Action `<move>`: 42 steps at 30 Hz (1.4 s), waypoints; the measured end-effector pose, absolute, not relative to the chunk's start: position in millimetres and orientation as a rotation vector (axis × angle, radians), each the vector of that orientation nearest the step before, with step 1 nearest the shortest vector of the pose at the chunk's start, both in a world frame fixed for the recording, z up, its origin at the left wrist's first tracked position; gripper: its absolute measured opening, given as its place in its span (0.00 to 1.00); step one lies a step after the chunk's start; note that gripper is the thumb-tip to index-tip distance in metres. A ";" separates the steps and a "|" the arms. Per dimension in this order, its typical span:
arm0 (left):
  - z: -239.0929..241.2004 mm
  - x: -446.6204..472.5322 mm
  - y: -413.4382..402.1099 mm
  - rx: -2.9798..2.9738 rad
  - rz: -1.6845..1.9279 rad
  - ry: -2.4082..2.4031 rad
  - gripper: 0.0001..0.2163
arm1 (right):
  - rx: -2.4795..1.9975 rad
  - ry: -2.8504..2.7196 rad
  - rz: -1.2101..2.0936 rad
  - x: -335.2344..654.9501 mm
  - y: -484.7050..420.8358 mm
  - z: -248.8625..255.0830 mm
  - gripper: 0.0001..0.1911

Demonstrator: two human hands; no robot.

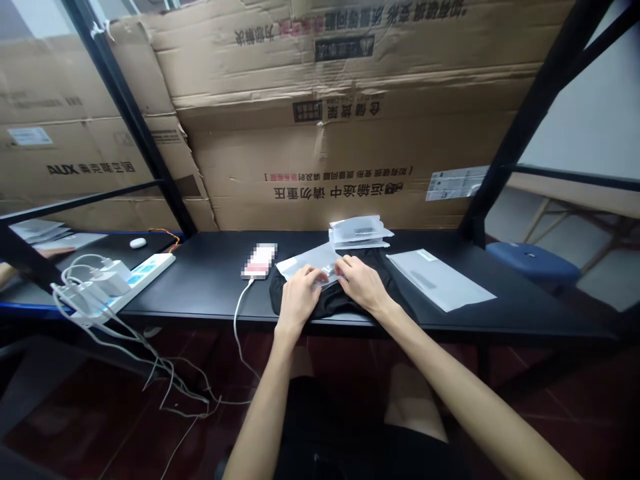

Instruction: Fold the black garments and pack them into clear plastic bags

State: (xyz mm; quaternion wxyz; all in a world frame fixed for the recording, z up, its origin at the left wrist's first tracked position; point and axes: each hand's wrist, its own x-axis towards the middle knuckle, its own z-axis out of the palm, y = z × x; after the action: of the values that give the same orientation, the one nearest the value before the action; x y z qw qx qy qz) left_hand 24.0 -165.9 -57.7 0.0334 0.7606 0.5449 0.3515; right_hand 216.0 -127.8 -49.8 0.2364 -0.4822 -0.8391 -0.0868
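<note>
A frosted plastic bag (307, 259) lies in front of me on a crumpled black cloth (345, 305). My left hand (301, 293) pinches the near edge of the bag with curled fingers. Close beside it, my right hand (363, 283) has its fingers closed on the right part of the same edge. A small shiny, clear patch shows between the two hands; I cannot make out what it is. Behind the cloth sits a stack of similar bags (357, 231). Another frosted bag (440, 280) lies flat to the right, with a dark shape showing through it.
A phone (260, 260) with a white cable lies left on the black table (200, 280). Further left is a power strip (135, 283) with several chargers and hanging cords. Cardboard (320, 147) stands behind, between black metal posts. Another person's hand (55, 252) shows far left.
</note>
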 end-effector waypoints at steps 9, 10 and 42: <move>-64.6 -11.6 -177.5 2.545 1.008 1.378 0.14 | -1.084 -2.376 -0.110 235.7 -129.5 -56.1 0.08; -65.1 -19.0 -180.7 2.571 1.003 1.345 0.14 | -1.093 -2.384 -0.102 236.7 -129.9 -55.7 0.08; -65.4 -71.7 -188.5 2.469 1.031 1.256 0.14 | -1.263 -2.143 0.055 238.1 -117.2 -64.8 0.08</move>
State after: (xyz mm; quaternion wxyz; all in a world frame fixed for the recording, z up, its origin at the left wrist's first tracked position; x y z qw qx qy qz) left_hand -71.7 -188.5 -65.4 0.0926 0.8318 0.4229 0.3474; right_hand 238.1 -117.2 -64.8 0.3208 -0.4807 -0.8159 0.0209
